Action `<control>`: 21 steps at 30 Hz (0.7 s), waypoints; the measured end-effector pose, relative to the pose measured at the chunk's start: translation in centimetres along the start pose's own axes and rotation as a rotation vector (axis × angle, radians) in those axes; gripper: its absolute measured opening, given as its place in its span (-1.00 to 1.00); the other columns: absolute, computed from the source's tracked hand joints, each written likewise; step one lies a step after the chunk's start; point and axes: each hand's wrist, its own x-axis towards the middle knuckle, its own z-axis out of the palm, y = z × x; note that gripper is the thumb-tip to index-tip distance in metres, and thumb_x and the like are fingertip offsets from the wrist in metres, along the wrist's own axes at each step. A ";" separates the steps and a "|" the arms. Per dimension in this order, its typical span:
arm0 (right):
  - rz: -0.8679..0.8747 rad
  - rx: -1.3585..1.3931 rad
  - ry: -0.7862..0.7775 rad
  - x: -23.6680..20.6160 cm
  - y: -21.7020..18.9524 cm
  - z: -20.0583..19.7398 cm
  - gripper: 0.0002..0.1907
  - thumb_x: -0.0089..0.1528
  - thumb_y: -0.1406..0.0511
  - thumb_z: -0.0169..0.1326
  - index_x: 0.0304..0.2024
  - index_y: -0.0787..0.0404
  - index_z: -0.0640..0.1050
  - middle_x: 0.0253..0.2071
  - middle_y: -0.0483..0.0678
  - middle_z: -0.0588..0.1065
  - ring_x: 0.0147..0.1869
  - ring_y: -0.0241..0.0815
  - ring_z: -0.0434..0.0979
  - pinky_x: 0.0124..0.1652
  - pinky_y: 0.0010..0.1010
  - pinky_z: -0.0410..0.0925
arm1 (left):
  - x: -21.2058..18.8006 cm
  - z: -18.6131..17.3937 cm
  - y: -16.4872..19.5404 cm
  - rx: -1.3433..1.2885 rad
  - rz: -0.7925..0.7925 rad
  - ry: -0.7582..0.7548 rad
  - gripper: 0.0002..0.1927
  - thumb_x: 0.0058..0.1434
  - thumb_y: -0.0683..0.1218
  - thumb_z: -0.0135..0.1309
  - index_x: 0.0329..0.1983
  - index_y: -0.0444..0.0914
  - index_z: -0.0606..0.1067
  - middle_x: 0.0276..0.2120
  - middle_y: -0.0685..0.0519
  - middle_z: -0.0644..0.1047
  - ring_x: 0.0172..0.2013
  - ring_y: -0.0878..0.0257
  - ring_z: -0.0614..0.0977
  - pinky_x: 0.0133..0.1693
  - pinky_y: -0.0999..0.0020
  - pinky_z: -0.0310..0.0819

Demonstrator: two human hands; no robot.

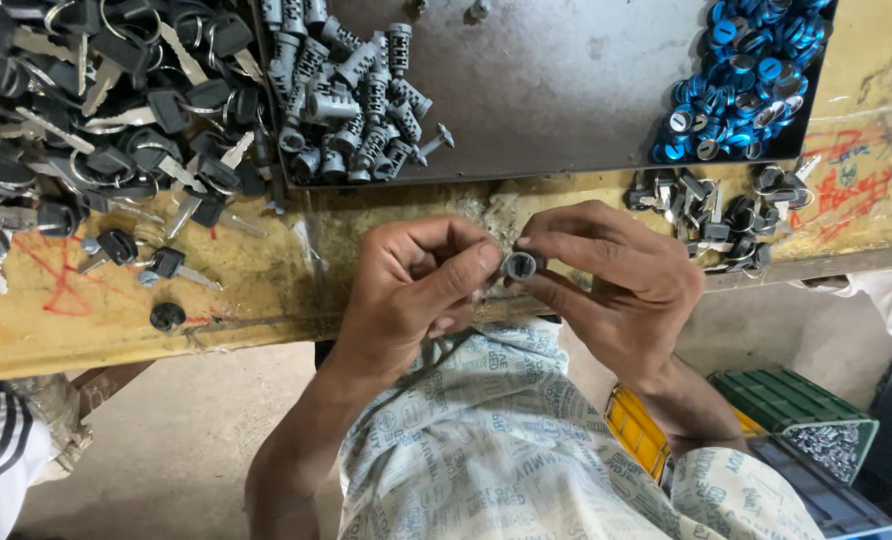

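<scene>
Wore a patterned shirt [486, 440], closest to the lens, well below the dark tray [566, 90]. Held a small lock cylinder [520, 265] just below the tray's near edge, off the yellow workbench [266, 290] and over the lap, probably to bring it up into plain sight. Pinched it from both sides: left hand [416, 290] pressing with the thumb, right hand [621, 280] closing thumb and forefinger round its body, the two hands drawn together and both clamped on it. Turned its round end face up toward the camera, so the long axis ran roughly along the line of sight, far end hidden behind the fingers. Kept stock sorted, likely for easy reach: grey cylinders [351, 100] on the tray's left part, blue caps [746, 80] at its right corner, keys [96, 110] heaped left of the tray, small black parts [726, 215] just below its right end.
</scene>
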 end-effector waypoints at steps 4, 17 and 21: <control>0.003 0.052 -0.024 -0.6 0.8 -0.2 -0.62 0.14 0.60 0.26 0.00 0.32 0.64 -0.08 0.08 0.61 -0.21 -0.29 0.63 -0.29 -0.61 0.44 | -0.1 0.4 0.0 0.090 0.008 0.039 -0.83 0.43 -0.15 0.15 -0.21 -0.38 0.58 -0.58 0.22 0.42 -0.62 0.53 0.30 -0.59 0.56 0.08; -0.040 -0.007 -0.046 -0.8 0.8 -0.5 -0.51 0.11 0.73 -0.02 0.03 0.38 0.60 -0.17 0.07 0.60 -0.24 -0.30 0.61 -0.31 -0.61 0.45 | 0.3 0.7 1.3 0.405 0.068 0.004 -0.82 0.39 -0.11 0.19 -0.19 -0.35 0.63 -0.52 0.18 0.53 -0.57 0.54 0.36 -0.57 0.58 0.14; 0.012 0.040 -0.037 -0.5 0.9 -0.7 -0.50 0.07 0.73 -0.06 -0.02 0.39 0.62 -0.25 0.06 0.60 -0.33 -0.31 0.59 -0.39 -0.62 0.40 | 0.9 0.5 1.5 0.315 0.020 0.007 -0.82 0.37 -0.10 0.19 -0.20 -0.34 0.62 -0.55 0.19 0.52 -0.60 0.55 0.37 -0.58 0.59 0.15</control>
